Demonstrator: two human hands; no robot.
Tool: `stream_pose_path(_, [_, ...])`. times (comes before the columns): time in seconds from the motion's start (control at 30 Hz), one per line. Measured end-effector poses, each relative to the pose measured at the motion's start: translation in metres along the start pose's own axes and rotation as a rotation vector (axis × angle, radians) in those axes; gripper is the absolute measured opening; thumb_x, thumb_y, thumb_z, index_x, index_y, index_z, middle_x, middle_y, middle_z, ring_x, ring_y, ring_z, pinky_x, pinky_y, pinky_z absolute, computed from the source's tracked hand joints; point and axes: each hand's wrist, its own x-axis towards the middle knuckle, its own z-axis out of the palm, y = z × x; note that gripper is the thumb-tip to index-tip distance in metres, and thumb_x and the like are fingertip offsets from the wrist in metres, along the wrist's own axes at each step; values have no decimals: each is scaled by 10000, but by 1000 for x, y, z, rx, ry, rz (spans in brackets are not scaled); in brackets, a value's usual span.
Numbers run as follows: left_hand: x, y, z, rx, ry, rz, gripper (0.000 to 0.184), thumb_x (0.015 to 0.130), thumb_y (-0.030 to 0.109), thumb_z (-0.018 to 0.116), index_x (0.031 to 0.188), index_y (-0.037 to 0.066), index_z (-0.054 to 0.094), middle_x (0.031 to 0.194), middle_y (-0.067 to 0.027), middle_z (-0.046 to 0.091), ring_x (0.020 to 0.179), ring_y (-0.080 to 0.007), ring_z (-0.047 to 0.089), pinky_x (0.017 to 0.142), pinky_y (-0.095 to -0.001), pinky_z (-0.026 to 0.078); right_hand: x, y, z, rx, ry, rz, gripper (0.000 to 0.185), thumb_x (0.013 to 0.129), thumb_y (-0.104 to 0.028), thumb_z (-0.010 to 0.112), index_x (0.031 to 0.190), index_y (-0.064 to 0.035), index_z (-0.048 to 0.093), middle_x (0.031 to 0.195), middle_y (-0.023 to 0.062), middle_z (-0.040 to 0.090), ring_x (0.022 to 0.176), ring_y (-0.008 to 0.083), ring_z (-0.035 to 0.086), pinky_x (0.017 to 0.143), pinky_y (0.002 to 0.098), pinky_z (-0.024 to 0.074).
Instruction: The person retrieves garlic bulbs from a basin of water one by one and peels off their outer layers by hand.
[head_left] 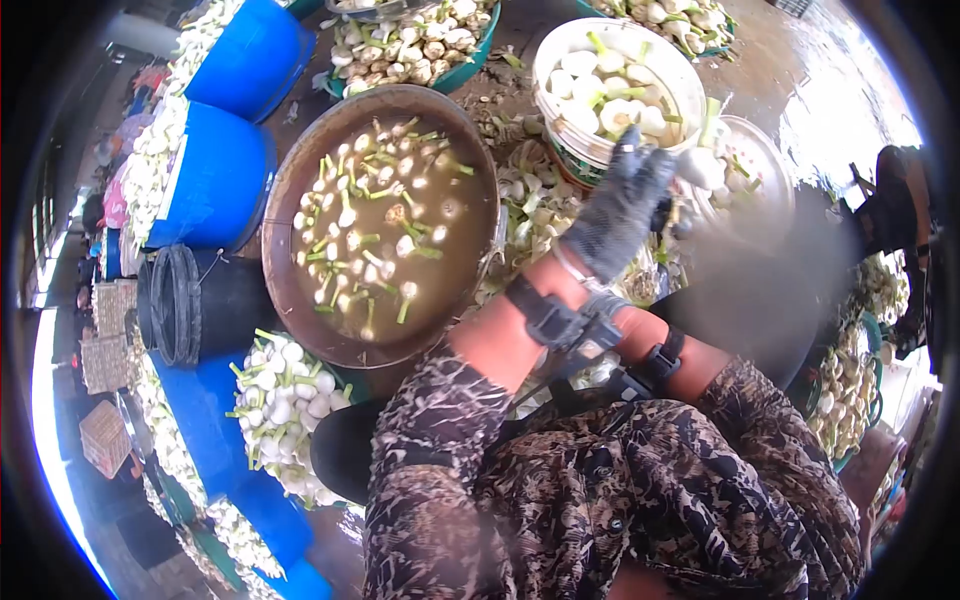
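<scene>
My left hand (625,205), in a dark grey glove, reaches across over the near rim of a white bucket (690,85). Its fingers appear closed on a white garlic bulb (701,168) with a green stem, though part of the grip is hidden. Peeled garlic bulbs (585,88) with short green stems fill the bucket. Behind my left wrist passes my right hand (602,304); only a bit of its glove cuff shows, and the fingers are hidden. To the left stands a wide brown tub (380,352) of murky water with garlic floating in it.
Blue tubs (215,190) heaped with garlic line the left side. A black container (225,305) stands beside the brown tub. Green basins (470,68) of garlic sit at the back. Peelings (535,205) cover the floor between tub and bucket. A round pale lid or tray (765,165) lies right.
</scene>
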Motion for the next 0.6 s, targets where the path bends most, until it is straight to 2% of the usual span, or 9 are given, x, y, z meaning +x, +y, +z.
stream_pose_path(0.03, [9,13,-5,-20,-82,9,643,1001,337,487,1471,-5,211,1367,-229,438,1266,-303,440,1046,-330,391,-6,5,2,263,105,-109,346,856,-170,712,1176,-58,646,1120,120,676,1010,231,645,919,331,498])
stream_pose_path(0.1, [15,29,-21,-781,-82,-530,575,943,246,618,1387,-22,370,1278,-197,528,1119,-228,541,1003,-331,429,-3,-12,-6,139,140,-23,325,836,-202,693,1128,-69,643,1088,141,674,988,285,647,886,373,505])
stream_pose_path(0.13, [5,-8,-24,-504,-8,-410,483,918,251,644,1289,-14,484,1210,-160,577,1042,-213,581,942,-338,477,0,-33,-18,-254,61,164,305,807,-241,676,1058,-71,650,1032,170,680,957,338,651,840,415,510])
stream_pose_path(0.17, [-9,-35,-43,-490,35,-563,457,924,266,637,1286,23,500,1142,-127,582,937,-187,596,819,-313,501,0,-34,-13,-284,244,191,258,824,-259,628,989,-61,641,934,202,664,884,394,635,774,467,506])
stream_pose_path(0.23, [-36,-89,-81,-486,141,-872,409,934,296,625,1279,96,532,1004,-60,594,728,-136,628,572,-261,550,0,-28,-15,-297,266,175,281,830,-286,623,1001,-63,642,924,199,663,871,387,637,773,468,505])
stream_pose_path(0.27, [-70,-152,-98,-316,179,-862,359,890,246,605,1210,88,566,1064,-87,607,869,-219,612,756,-315,510,0,-26,-17,-321,285,155,306,837,-314,618,1013,-65,643,914,195,662,859,381,640,771,469,504])
stream_pose_path(0.4, [-126,-276,-155,21,331,-1227,563,890,368,592,1319,17,498,1295,-197,563,1183,-303,550,1008,-357,419,8,-32,-21,-303,237,225,317,848,-322,608,1033,-67,637,915,195,659,901,376,631,799,463,497])
stream_pose_path(0.5, [-112,-255,-147,296,118,-1227,571,893,369,582,1340,27,484,1267,-198,580,1159,-331,559,985,-378,439,16,-41,-24,-280,203,215,309,855,-314,602,1039,-68,634,941,192,658,917,373,628,816,461,493])
stream_pose_path(0.6, [-123,-271,-129,213,27,-1287,493,910,333,568,1295,29,511,1211,-184,599,1083,-335,587,927,-407,474,22,-40,-25,-263,202,208,305,859,-312,598,1042,-71,632,972,186,656,917,374,628,822,463,493])
